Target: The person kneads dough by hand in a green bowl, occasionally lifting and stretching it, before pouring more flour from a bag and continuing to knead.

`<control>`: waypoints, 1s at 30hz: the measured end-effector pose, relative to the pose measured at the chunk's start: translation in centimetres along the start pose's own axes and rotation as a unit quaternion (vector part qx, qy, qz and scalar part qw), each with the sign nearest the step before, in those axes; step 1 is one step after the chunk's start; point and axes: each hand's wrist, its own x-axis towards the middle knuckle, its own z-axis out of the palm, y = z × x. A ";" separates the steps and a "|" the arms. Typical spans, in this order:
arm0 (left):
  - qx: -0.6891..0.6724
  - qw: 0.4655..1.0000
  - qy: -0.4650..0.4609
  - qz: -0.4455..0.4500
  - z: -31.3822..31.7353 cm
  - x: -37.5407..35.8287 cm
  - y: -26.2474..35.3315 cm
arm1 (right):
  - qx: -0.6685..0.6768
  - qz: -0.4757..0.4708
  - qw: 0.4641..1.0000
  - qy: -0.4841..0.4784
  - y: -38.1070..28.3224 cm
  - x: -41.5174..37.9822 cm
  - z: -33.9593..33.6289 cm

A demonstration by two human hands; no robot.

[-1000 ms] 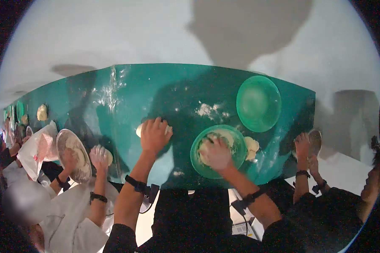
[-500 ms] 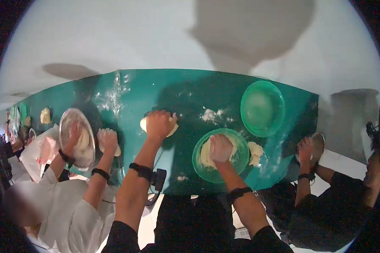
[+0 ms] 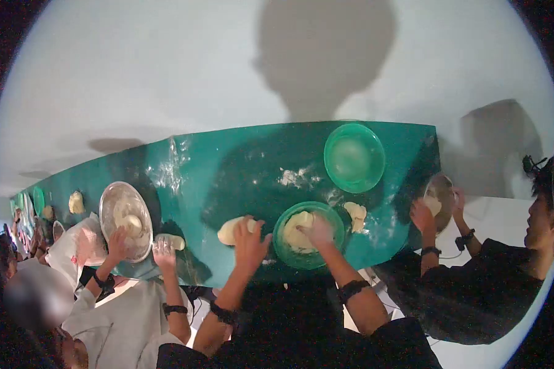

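On the green table, a smooth pale lump of dough [image 3: 230, 232] lies in front of me. My left hand [image 3: 251, 243] grips its right end, fingers over the top and thumb apart. To the right stands a green plastic bowl [image 3: 284, 259] holding pale dough [image 3: 297, 236] with loose flour around it. My right hand [image 3: 319, 232] reaches inside, its fingers closed on the dough; the fingertips are partly hidden. Just right of the bowl, a rough piece of dough [image 3: 355, 216] rests on the table.
A second green bowl [image 3: 354, 175] with whitish contents stands farther back. Flour [image 3: 292, 178] is scattered on the green table [image 3: 240, 160]. At left a person in white works with a metal bowl [image 3: 108, 209] and dough [image 3: 177, 242]. At right, a person in black handles another bowl [image 3: 442, 226].
The view has shifted. My left hand has moved to the dough's right end, uncovering more of it, and nearer the bowl. My right hand's fingers now point left inside the bowl.
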 end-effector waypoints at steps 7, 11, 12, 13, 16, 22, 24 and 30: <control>-0.114 0.978 -0.018 -0.174 6.2 0.6 -2.4 | 0.154 -0.160 0.975 -0.011 -3.5 0.4 0.5; -0.232 0.955 0.030 -0.183 4.9 1.7 -1.4 | 0.078 -0.146 0.985 -0.037 -6.5 -1.3 -3.6; -0.239 0.949 0.028 -0.203 5.4 1.9 -0.8 | 0.043 -0.182 0.982 -0.014 -7.1 -2.1 -4.8; -0.245 0.942 0.025 -0.226 5.8 1.9 0.0 | 0.010 -0.217 0.976 0.008 -7.7 -3.2 -5.8; -0.302 0.914 -0.007 -0.271 8.2 1.4 -0.4 | -0.062 -0.178 0.982 0.008 -8.2 -2.3 -5.2; -0.358 0.900 -0.007 -0.247 11.5 1.7 -1.8 | -0.149 -0.235 0.955 0.107 -6.2 -0.7 3.8; -0.344 0.900 0.012 -0.266 11.0 1.8 -1.3 | -0.156 -0.292 0.938 0.100 -5.9 -0.9 3.9; -0.313 0.909 -0.019 -0.276 9.3 2.5 0.1 | -0.171 -0.354 0.909 0.140 -3.8 2.9 4.7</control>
